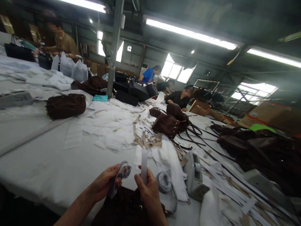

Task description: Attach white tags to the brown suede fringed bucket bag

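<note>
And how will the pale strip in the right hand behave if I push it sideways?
The strip sticks up straight from the right hand, so it is probably somewhat stiff. It looks thin and narrow, so it is likely light and may bend.

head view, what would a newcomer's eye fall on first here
Probably the two bare hands at bottom centre: the left hand grips a greyish coil, and the right hand holds a pale flat strip upright. Beyond them, right of centre on the white table, lies a dark brown bag with long straps trailing rightward. Overhead, a bright tube light slants across the dim ceiling.
</note>
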Demonstrator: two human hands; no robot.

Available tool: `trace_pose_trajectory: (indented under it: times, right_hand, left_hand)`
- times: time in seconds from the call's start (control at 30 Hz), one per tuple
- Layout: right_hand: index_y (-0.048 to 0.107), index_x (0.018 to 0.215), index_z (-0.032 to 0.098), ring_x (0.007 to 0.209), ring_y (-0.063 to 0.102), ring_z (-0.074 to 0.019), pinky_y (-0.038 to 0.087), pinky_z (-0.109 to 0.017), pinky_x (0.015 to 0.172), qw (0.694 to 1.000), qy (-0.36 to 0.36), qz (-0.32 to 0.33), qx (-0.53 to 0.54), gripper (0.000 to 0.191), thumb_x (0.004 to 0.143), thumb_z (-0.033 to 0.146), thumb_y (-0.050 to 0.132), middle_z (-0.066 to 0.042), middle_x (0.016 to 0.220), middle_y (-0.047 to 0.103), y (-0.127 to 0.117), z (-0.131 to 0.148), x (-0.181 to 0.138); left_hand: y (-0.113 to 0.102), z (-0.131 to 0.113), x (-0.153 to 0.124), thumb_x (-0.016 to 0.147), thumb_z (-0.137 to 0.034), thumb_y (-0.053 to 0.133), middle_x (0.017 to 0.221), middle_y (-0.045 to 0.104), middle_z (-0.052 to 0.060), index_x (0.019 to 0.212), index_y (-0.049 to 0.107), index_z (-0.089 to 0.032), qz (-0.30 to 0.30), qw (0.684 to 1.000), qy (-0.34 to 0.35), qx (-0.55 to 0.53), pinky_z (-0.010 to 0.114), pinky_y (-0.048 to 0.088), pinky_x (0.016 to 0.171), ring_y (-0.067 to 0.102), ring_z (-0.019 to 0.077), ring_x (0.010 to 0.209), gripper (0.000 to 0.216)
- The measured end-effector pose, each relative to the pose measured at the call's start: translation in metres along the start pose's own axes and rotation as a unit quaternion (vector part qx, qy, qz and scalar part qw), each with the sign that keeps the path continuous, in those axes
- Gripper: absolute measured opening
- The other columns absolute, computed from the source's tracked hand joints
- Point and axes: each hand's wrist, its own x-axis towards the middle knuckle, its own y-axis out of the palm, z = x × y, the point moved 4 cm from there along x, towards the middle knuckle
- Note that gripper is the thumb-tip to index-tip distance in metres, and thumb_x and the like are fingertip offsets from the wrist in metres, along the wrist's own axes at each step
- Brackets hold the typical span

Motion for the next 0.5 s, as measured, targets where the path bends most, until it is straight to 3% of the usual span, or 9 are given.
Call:
trace_pose_trajectory:
  times: [0.1, 0.23, 0.33, 0.5]
  right_hand:
    - [0.058, 0.106, 0.014, 0.059, 0.047, -0.0128, 0.04, -0.025, 0.056, 0.994, 0.016, 0.035, 0.105, 0.047, 0.072, 0.044, 0.072, 0.004, 0.067, 0.052, 0.015, 0.007, -0.001]
    - [0.063, 0.095, 0.014, 0.058, 0.048, -0.0123, 0.039, -0.024, 0.055, 0.986, 0.005, 0.082, 0.145, 0.04, 0.07, 0.043, 0.074, 0.003, 0.066, 0.056, 0.02, 0.015, -0.004]
    - [0.064, 0.09, 0.016, 0.056, 0.046, -0.0116, 0.036, -0.023, 0.052, 0.995, -0.02, 0.069, 0.074, 0.028, 0.072, 0.037, 0.07, 0.004, 0.063, 0.053, 0.017, 0.018, -0.011]
    - [0.06, 0.072, 0.018, 0.058, 0.049, -0.0131, 0.033, -0.024, 0.054, 0.988, -0.072, -0.052, -0.124, 0.006, 0.073, 0.024, 0.063, 0.003, 0.061, 0.054, 0.014, 0.023, -0.022]
  left_hand:
    - [0.011, 0.003, -0.006, 0.085, -0.035, 0.064, 0.057, 0.046, -0.003, 0.095, 0.066, -0.012, 0.022, 0.999, -0.019, 0.042, 0.014, 0.033, 0.046, 0.038, 0.0035, 0.046, 0.025]
    - [0.014, 0.007, -0.012, 0.086, -0.036, 0.064, 0.058, 0.045, -0.004, 0.11, 0.063, -0.014, 0.03, 0.995, -0.027, 0.087, 0.015, 0.032, 0.045, 0.038, 0.0037, 0.045, 0.033]
    - [0.014, 0.009, -0.015, 0.085, -0.037, 0.065, 0.054, 0.044, -0.004, 0.106, 0.065, -0.013, 0.044, 0.994, -0.038, 0.096, 0.015, 0.032, 0.044, 0.035, 0.0034, 0.042, 0.032]
    - [0.025, 0.009, -0.02, 0.081, -0.036, 0.069, 0.065, 0.054, 0.0, 0.092, 0.067, -0.013, 0.05, 0.988, -0.047, 0.142, 0.015, 0.033, 0.043, 0.041, 0.0033, 0.044, 0.025]
